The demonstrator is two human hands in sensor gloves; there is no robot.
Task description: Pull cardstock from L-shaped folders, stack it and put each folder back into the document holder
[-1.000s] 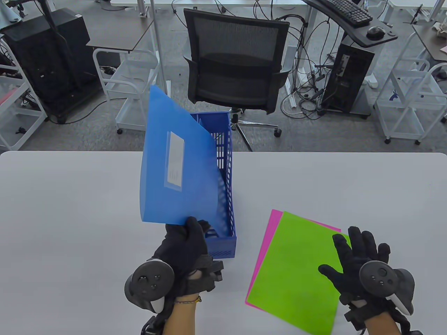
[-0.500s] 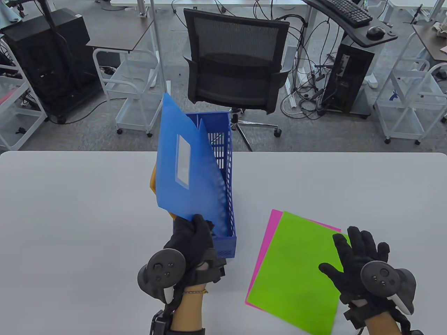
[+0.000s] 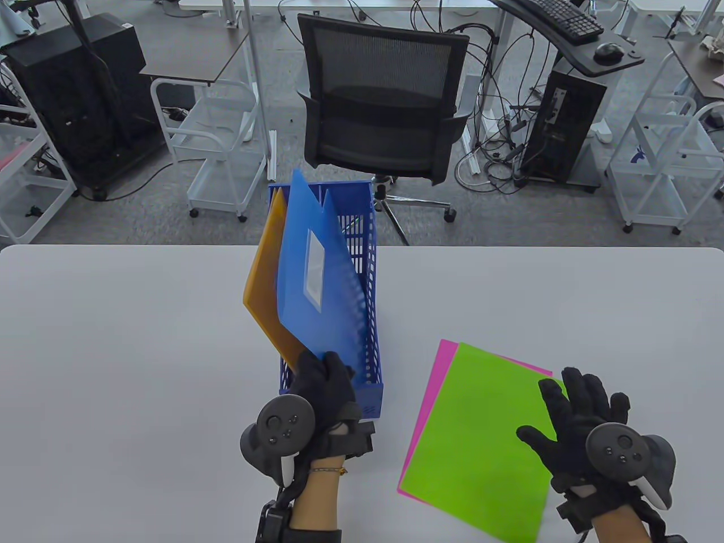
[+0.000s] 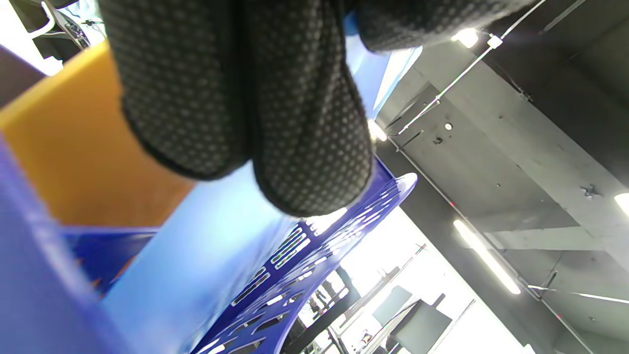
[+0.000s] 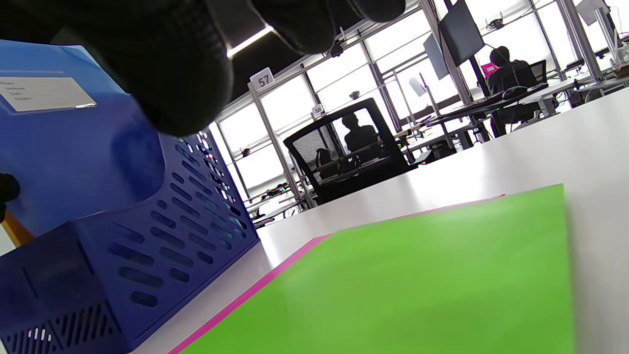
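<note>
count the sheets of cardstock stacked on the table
2 show: a green sheet on top, under the right hand, and a pink sheet beneath it, only its edges peeking out. More could lie hidden underneath.

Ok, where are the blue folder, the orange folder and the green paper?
blue folder (image 3: 317, 294): table view, its front face.
orange folder (image 3: 266, 294): table view, its left side.
green paper (image 3: 475, 441): table view, its middle.

blue folder (image 3: 317, 294), orange folder (image 3: 266, 294), green cardstock (image 3: 481, 441), pink cardstock (image 3: 444, 353)

Even bright overhead light; backlit windows blown out; wrist views blurred close up
</note>
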